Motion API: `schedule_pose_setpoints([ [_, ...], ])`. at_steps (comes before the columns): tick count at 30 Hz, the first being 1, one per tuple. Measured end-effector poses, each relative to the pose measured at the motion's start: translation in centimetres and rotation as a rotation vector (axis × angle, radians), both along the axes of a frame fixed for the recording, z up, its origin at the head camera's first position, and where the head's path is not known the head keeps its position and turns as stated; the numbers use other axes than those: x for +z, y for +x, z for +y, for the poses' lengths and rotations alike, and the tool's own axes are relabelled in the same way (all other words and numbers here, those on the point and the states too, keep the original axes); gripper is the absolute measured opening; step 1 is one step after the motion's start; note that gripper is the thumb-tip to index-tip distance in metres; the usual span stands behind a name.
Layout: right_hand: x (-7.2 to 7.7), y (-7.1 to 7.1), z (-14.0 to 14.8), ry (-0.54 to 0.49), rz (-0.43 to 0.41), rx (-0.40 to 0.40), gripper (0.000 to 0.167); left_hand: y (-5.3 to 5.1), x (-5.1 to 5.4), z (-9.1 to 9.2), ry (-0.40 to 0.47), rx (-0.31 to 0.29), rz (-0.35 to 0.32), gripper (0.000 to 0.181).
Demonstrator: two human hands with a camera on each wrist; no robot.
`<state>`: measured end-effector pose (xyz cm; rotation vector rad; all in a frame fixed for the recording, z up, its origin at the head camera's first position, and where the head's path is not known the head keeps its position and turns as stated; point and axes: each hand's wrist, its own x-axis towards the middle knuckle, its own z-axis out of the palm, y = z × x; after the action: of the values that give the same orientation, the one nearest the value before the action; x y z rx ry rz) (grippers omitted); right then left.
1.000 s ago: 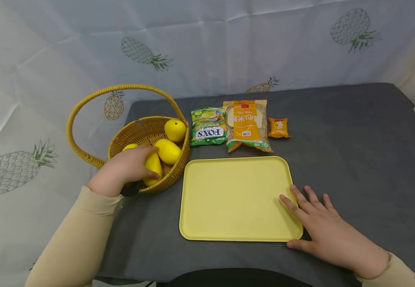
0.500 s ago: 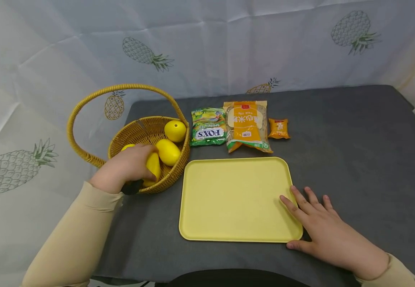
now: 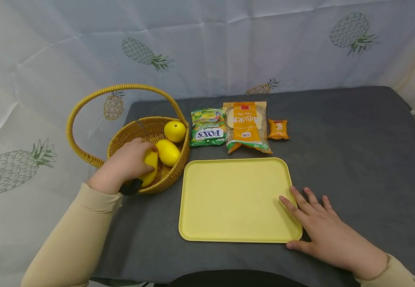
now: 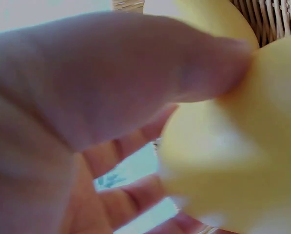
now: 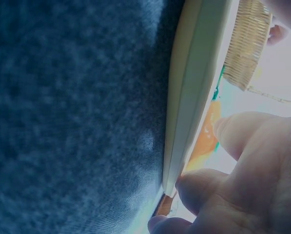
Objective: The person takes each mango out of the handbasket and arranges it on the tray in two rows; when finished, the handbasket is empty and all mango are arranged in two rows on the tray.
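Observation:
Inside the wicker basket [image 3: 171, 178], my left hand [image 3: 126, 161] grips a yellow fruit [image 3: 150, 165] with thumb and fingers around it. The left wrist view shows the thumb of that hand [image 4: 111, 73] pressed on the yellow fruit [image 4: 223, 161]. Two more yellow fruits [image 3: 168, 152] [image 3: 174, 131] lie to its right in the basket. My right hand [image 3: 331, 235] rests with spread fingers over the right edge of the yellow tray [image 3: 236, 199]. In the right wrist view, fingertips of that hand [image 5: 252, 180] are at the tray's rim [image 5: 196, 87].
Behind the tray lie a green FOX'S bag [image 3: 208, 126], a clear and orange noodle bag [image 3: 246, 125] and a small orange packet [image 3: 278, 129]. The basket's tall handle [image 3: 121, 86] arches above it. A patterned cloth [image 3: 207, 48] hangs behind the grey table [image 3: 358, 159].
My left hand has shifted slightly up and left in the basket, and the gripped fruit has moved a little left with it. The right hand has stayed at the tray.

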<state>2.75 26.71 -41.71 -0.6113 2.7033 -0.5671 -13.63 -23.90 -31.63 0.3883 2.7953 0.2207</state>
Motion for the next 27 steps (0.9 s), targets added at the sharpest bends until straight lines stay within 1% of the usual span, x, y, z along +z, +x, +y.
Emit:
schedule_pose_setpoints([
  [2, 0.0, 0.0, 0.0, -0.001, -0.003, 0.001, 0.111, 0.1, 0.2, 0.0, 0.004, 0.014, 0.013, 0.052],
  [5, 0.0, 0.0, 0.0, -0.004, -0.010, 0.001, 0.111, 0.3, 0.9, 0.1, 0.021, 0.029, 0.036, 0.053],
  [8, 0.0, 0.0, 0.0, -0.007, -0.010, -0.001, 0.111, 0.5, 1.9, 0.1, 0.052, 0.038, 0.065, 0.055],
  [11, 0.0, 0.1, 0.1, -0.009, -0.009, -0.002, 0.111, 0.9, 3.3, 0.5, 0.099, 0.049, 0.097, 0.058],
  [14, 0.1, 0.2, 0.1, -0.011, -0.013, -0.003, 0.111, 1.7, 4.8, 1.8, 0.155, 0.047, 0.137, 0.058],
  [16, 0.1, 0.1, 0.1, -0.011, -0.023, -0.005, 0.111, 2.3, 5.5, 3.0, 0.198, 0.026, 0.149, 0.058],
  [17, 0.1, 0.1, 0.1, -0.011, -0.026, -0.005, 0.111, 2.7, 5.7, 3.7, 0.221, 0.006, 0.153, 0.058],
  [19, 0.1, 0.1, 0.1, -0.012, -0.030, -0.005, 0.111, 3.3, 5.6, 4.9, 0.278, -0.028, 0.148, 0.057],
  [21, 0.1, 0.0, 0.0, -0.012, -0.030, -0.004, 0.110, 3.9, 5.2, 6.0, 0.334, -0.064, 0.129, 0.057],
  [24, 0.2, -0.1, -0.1, -0.013, -0.023, -0.001, 0.110, 4.5, 3.8, 7.5, 0.387, -0.097, 0.100, 0.059],
  [27, 0.3, -0.1, -0.1, -0.010, -0.020, 0.002, 0.110, 4.8, 2.3, 9.0, 0.397, -0.112, 0.065, 0.058],
])
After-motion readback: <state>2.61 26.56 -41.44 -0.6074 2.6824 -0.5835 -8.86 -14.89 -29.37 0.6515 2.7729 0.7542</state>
